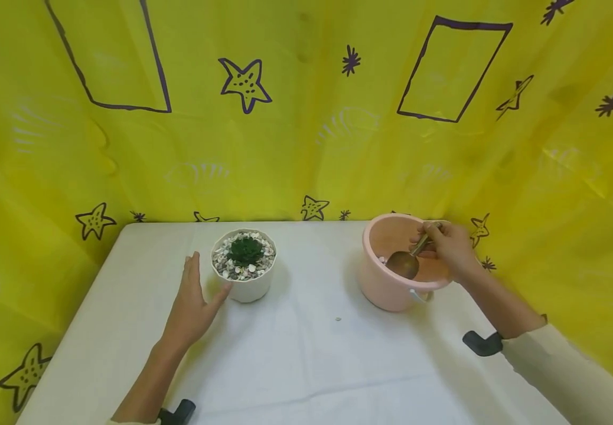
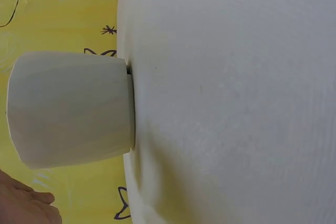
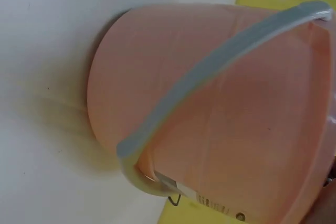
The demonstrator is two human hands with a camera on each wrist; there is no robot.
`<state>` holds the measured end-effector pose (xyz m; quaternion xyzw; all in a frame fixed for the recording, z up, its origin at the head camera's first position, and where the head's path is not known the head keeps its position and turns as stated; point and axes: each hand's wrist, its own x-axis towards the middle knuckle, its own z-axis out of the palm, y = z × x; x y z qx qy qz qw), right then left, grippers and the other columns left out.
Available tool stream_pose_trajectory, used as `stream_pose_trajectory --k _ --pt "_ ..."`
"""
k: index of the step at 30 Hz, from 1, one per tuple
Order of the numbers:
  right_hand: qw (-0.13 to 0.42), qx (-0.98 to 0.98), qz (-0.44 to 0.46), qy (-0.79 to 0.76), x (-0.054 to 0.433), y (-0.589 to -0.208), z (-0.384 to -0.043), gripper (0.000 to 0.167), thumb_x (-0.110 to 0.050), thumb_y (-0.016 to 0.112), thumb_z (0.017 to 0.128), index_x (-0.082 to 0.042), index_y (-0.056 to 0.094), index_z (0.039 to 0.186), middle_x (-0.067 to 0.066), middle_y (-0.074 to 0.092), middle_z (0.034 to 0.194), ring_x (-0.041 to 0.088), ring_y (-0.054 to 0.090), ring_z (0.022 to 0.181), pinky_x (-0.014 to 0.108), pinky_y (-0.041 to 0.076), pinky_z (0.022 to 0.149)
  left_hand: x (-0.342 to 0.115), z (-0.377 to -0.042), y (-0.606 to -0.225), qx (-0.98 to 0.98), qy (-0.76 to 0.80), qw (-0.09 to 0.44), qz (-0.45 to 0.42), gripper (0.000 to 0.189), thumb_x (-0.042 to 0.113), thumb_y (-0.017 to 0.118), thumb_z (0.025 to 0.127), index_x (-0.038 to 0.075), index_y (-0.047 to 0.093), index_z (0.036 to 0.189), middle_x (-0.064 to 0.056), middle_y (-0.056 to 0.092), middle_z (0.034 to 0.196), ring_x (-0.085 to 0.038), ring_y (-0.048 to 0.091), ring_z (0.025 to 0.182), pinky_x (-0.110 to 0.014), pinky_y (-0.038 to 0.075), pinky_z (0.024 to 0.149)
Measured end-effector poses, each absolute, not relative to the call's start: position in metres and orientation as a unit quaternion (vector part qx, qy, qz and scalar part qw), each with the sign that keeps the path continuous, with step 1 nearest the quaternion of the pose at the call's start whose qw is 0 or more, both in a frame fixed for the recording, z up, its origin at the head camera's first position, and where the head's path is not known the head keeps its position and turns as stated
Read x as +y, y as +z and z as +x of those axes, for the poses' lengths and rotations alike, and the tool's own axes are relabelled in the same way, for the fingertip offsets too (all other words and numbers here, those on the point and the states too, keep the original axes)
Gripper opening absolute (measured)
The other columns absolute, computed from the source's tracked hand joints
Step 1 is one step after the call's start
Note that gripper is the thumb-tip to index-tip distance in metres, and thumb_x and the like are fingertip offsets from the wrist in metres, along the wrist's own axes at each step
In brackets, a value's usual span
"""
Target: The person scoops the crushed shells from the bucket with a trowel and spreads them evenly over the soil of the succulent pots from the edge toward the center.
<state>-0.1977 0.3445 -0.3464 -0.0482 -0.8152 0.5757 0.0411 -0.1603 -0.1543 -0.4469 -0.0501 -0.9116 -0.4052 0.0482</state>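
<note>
In the head view my right hand (image 1: pixel 451 245) grips the handle of a metal scoop (image 1: pixel 404 265) with a round bowl. The scoop's bowl is inside a pink bucket (image 1: pixel 383 295), near some pale pebbles; the rest of the bucket's contents is hidden. My left hand (image 1: pixel 192 310), fingers straight and thumb spread, is beside a white pot (image 1: pixel 250 291) and holds nothing. A dark green plant (image 1: pixel 246 251) sits in the pot, ringed by white and grey pebbles (image 1: pixel 224 260). In the left wrist view the pot (image 2: pixel 73 108) stands apart from the fingers (image 2: pixel 26 203).
A white cloth (image 1: pixel 306 360) covers the table, with one small pebble (image 1: pixel 338 319) lying on it between pot and bucket. The bucket's grey handle (image 3: pixel 220 61) hangs down its side. A yellow patterned curtain (image 1: pixel 296 147) hangs behind the table.
</note>
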Motion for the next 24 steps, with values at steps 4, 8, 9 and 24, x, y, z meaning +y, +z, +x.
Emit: stream_pose_trajectory --k 4,8,9,24 --pt "0.007 -0.842 -0.054 0.537 0.341 -0.355 -0.204 0.047 -0.022 0.043 0.115 0.022 0.052 0.129 0.009 0.076 0.093 0.011 0.076 0.076 0.032 0.064 0.074 -0.157 -0.159 -0.445 -0.920 -0.383 0.039 -0.071 0.091 0.045 0.052 0.110 -0.004 0.000 0.166 -0.030 0.000 0.171 -0.048 0.003 0.158 -0.068 0.014 0.122" --pt "-0.028 -0.856 -0.044 0.514 0.336 -0.360 -0.209 0.044 -0.021 0.042 0.115 0.019 0.054 0.128 0.017 0.075 0.097 0.014 0.076 0.079 0.031 0.064 0.075 -0.160 -0.156 -0.442 -0.931 -0.351 0.038 -0.094 0.083 0.041 0.047 0.112 -0.008 0.004 0.165 -0.032 0.004 0.170 -0.049 0.003 0.157 -0.068 0.013 0.122" --pt "-0.038 -0.859 -0.039 0.509 0.335 -0.361 -0.210 0.043 -0.021 0.042 0.115 0.019 0.054 0.127 0.018 0.074 0.098 0.016 0.076 0.079 0.031 0.064 0.075 -0.161 -0.156 -0.442 -0.934 -0.341 0.041 -0.099 0.081 0.039 0.046 0.113 -0.009 0.006 0.164 -0.033 0.005 0.170 -0.050 0.004 0.157 -0.068 0.014 0.122" --pt "-0.141 -0.841 -0.093 0.514 0.342 -0.362 -0.224 0.032 -0.006 0.053 0.110 0.014 0.048 0.134 0.021 0.069 0.109 0.022 0.075 0.087 0.034 0.062 0.086 -0.167 -0.150 -0.441 -0.961 -0.211 0.099 -0.148 0.077 0.022 0.057 0.106 -0.020 0.019 0.157 -0.039 0.020 0.165 -0.054 0.011 0.154 -0.062 0.015 0.125"
